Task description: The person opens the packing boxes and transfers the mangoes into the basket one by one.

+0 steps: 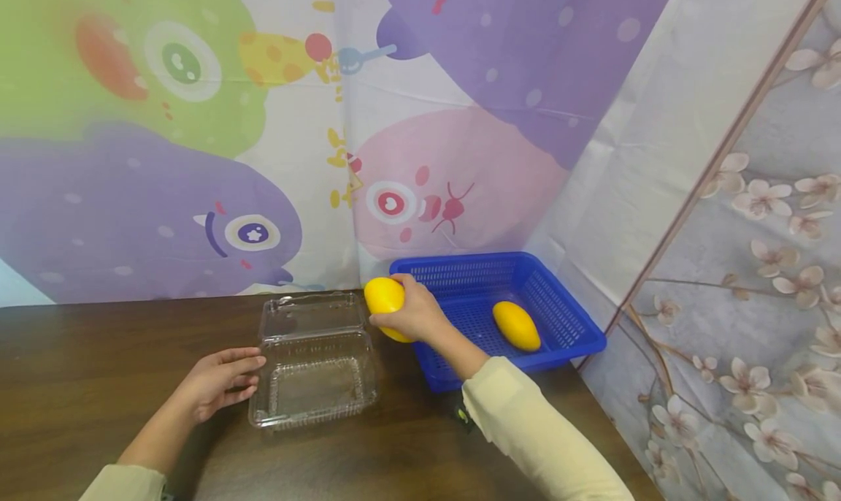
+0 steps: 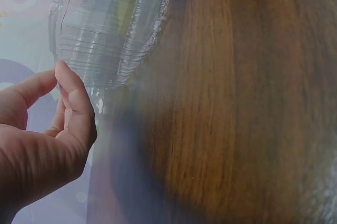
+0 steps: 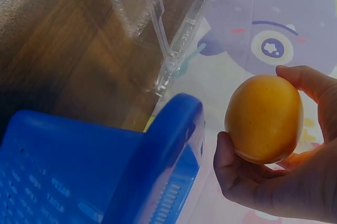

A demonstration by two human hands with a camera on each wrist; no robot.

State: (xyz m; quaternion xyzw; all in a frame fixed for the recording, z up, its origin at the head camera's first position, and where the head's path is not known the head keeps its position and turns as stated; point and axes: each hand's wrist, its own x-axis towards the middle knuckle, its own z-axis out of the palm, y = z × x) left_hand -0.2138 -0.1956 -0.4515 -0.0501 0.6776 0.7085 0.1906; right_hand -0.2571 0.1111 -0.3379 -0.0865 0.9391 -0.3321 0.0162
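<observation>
In the head view, a clear plastic clamshell container (image 1: 314,384) lies on the table with its lid folded back toward the wall. My left hand (image 1: 220,384) is at the container's left side, and in the left wrist view its thumb and a fingertip pinch the rim. My right hand (image 1: 417,311) grips a yellow mango (image 1: 383,296), held up between the container and the blue basket (image 1: 453,380). The right wrist view shows fingers and thumb around the mango (image 3: 265,118). A second yellow mango (image 1: 517,326) lies inside the basket.
The dark wooden table (image 1: 98,369) meets a cartoon-printed cloth (image 1: 315,216) at the back. A flower-patterned panel (image 1: 742,326) closes off the right side, close to the basket. A small dark object (image 1: 463,415) shows beneath the right sleeve.
</observation>
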